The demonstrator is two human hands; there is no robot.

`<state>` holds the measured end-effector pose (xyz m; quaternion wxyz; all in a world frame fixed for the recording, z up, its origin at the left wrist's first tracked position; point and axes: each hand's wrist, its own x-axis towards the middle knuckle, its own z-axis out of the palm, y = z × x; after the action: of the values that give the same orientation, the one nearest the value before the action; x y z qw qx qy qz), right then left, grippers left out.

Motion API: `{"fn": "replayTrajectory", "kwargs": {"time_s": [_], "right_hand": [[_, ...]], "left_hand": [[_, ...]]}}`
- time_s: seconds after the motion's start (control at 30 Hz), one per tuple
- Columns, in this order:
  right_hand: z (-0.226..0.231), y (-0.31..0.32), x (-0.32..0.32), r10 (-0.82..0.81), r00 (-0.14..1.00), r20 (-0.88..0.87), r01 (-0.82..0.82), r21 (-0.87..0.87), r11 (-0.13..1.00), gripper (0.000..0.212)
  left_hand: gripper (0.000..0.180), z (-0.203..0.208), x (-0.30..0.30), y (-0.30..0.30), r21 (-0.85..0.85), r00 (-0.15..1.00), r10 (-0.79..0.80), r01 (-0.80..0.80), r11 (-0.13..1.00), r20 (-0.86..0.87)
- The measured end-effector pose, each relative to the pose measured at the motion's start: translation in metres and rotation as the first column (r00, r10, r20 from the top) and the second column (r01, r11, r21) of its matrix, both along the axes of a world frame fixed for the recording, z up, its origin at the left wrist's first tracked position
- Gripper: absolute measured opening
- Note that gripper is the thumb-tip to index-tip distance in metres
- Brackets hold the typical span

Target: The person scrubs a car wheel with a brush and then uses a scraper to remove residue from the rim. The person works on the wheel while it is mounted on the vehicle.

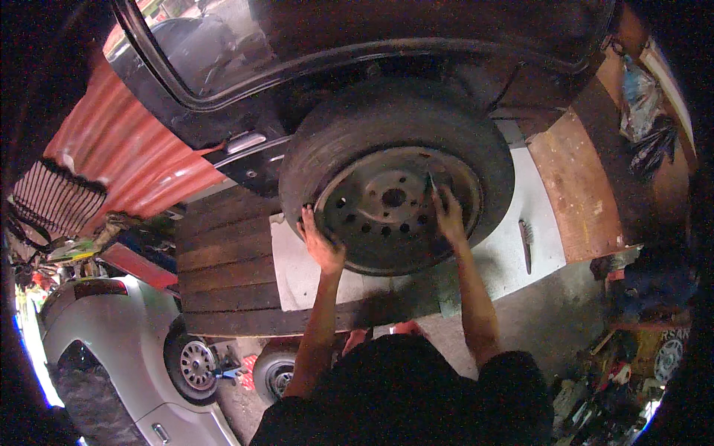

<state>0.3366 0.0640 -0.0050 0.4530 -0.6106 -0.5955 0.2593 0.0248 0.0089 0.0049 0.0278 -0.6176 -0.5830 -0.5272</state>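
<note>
A car wheel (346, 126), a dark tyre on a dusty steel rim (372, 241), rests on a pale sheet (297, 279) on the wooden bench. My left hand (321, 245) lies on its lower left edge, fingers stretched along the tyre and rim. Inside the right part of the rim, my right hand (448, 215) is closed around a thin dark tool (432, 184), whose kind I cannot make out. The tool's tip points up beside the hub hole. To the right, a narrow brush-like tool (526, 247) with a dark handle lies on the sheet.
A dark vehicle body (245, 97) stands right behind the wheel. Bench planks (223, 253) extend left, a brown board (576, 186) right. A silver car (123, 327) and another wheel (274, 372) are below left; clutter fills the lower right.
</note>
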Motion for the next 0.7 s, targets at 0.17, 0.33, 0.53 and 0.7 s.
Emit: {"fn": "replayTrajectory", "kwargs": {"time_s": [0.17,0.33,0.53,0.7], "right_hand": [[0.030,-0.002,-0.014,-0.052,0.999,-0.003,0.051,-0.146,0.988,0.056],[-0.042,-0.043,0.008,-0.045,0.984,-0.173,-0.006,-0.286,0.958,0.065],[-0.106,-0.084,-0.022,-0.098,0.976,0.193,0.075,0.120,0.990,0.057],[-0.046,-0.063,-0.009,-0.091,0.966,0.241,0.062,0.126,0.990,0.056]], "left_hand": [[0.076,0.002,0.000,0.001,0.030,0.999,0.006,-0.004,1.000,-0.044],[0.082,0.007,0.002,-0.001,0.010,0.999,0.002,-0.002,1.000,-0.044],[0.087,0.012,0.005,-0.008,-0.016,1.000,0.006,-0.006,1.000,-0.030],[0.075,0.014,0.011,-0.034,0.061,0.992,-0.094,0.099,0.993,-0.087]]}}
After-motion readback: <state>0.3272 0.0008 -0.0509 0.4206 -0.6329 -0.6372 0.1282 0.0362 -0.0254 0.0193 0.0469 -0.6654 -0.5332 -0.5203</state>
